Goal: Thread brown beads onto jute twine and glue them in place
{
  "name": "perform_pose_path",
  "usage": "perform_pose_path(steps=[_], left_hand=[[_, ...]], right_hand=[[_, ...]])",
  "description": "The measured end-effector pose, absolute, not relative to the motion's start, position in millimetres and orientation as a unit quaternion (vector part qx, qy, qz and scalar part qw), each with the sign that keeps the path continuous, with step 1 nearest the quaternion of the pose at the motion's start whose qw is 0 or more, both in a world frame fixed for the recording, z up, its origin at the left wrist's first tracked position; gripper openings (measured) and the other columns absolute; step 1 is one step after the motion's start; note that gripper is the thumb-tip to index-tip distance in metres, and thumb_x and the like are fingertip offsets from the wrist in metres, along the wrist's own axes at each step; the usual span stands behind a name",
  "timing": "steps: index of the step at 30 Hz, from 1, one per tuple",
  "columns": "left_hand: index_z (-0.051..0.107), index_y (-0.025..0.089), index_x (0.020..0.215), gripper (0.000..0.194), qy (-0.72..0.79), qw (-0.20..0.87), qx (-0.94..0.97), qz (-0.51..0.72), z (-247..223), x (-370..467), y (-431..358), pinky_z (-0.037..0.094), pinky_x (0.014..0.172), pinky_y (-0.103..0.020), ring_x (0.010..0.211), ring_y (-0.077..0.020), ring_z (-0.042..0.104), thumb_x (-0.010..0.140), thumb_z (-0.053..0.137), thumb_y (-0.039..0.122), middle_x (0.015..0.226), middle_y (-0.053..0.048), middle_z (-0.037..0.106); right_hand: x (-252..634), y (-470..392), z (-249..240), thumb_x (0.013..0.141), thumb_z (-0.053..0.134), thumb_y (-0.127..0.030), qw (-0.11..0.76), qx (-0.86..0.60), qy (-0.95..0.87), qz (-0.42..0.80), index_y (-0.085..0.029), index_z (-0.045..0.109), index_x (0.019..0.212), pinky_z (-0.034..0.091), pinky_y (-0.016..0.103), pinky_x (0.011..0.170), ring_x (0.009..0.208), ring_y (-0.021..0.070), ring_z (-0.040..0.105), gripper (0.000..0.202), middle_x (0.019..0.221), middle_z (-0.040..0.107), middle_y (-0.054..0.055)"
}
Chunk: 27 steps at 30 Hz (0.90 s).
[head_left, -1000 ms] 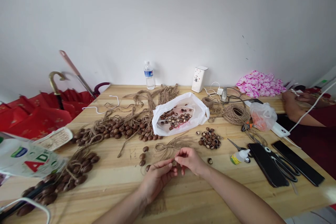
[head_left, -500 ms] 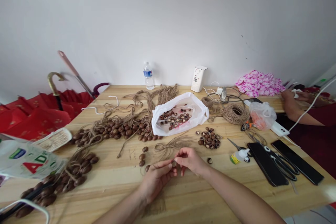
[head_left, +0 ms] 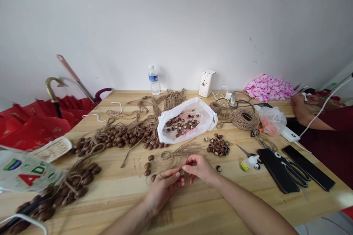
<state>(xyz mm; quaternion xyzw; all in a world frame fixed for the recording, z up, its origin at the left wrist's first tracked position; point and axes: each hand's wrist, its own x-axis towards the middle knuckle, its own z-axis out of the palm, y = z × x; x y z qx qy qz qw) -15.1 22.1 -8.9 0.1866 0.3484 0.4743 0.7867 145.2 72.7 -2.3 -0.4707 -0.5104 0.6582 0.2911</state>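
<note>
Left hand: the left hand (head_left: 163,187) rests low on the table (head_left: 193,205), fingers curled in, thumb and forefinger pinched on a small brown nut (head_left: 182,172) and the twine (head_left: 176,154) at it.
Right hand: the right hand (head_left: 199,167) meets the left from the other side — fingertips closed on the same nut, the other fingers loosely bent.
Nut: between the two hands' fingertips, just above the table top, near its front edge.
Twine: a knotted loop with frayed ends lies just beyond the hands and runs back toward the pinch.
Loose nuts: three nuts (head_left: 149,165) lie just left of the hands; one more (head_left: 218,168) just right of the right hand.
Pile: a small heap of shells (head_left: 218,145) lies beyond the right hand, near the white bag (head_left: 186,121) of nuts.
Writing: red letters "AD" show on a plastic bag (head_left: 24,174) at far left — the rest is unreadable; the bottle (head_left: 153,80) has a blue label, too small to read.
Right side: glue bottle (head_left: 249,162), scissors (head_left: 292,172) and two dark phones (head_left: 309,167) lie well to the right.
Other person: another person's hand (head_left: 299,104) rests at the table's far right corner.
</note>
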Motion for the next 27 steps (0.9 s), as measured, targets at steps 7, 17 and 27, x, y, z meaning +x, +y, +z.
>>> perform_pose_path(steps=[7, 17, 27], left_hand=[[0.073, 0.009, 0.084, 0.021, 0.339, 0.791, 0.195, 0.471, -7.9, -14.6, 22.0, 0.049, 0.071, -0.027, 0.066, -0.0148, 0.063, 0.065, 0.075, 0.017, 0.072, -0.010, 0.072], [0.073, 0.008, 0.084, 0.021, 0.340, 0.791, 0.192, 0.470, -6.9, -13.7, 21.8, 0.049, 0.070, -0.027, 0.066, -0.0147, 0.063, 0.065, 0.075, 0.015, 0.073, -0.010, 0.072], [0.072, 0.009, 0.082, 0.019, 0.340, 0.791, 0.184, 0.474, -8.4, -14.2, 22.5, 0.050, 0.069, -0.028, 0.067, -0.0145, 0.063, 0.064, 0.075, 0.014, 0.080, -0.010, 0.072]], right_hand=[[148.5, 71.5, 3.6, 0.066, 0.071, -0.035, 0.288, -0.484, -0.543, 0.623, -0.014, 0.059, 0.076, 0.050, 0.022, 0.036, 0.045, 0.0096, 0.053, 0.027, 0.060, 0.056, -0.003], [149.5, 71.1, 10.2, 0.065, 0.071, -0.031, 0.283, -0.503, -0.558, 0.596, -0.014, 0.056, 0.074, 0.047, 0.018, 0.031, 0.041, 0.0067, 0.050, 0.024, 0.061, 0.054, -0.004], [159.6, 77.1, 17.9, 0.069, 0.065, -0.032, 0.304, -0.509, -0.590, 0.548, -0.016, 0.058, 0.075, 0.042, 0.019, 0.031, 0.041, 0.0084, 0.048, 0.018, 0.059, 0.051, -0.004]])
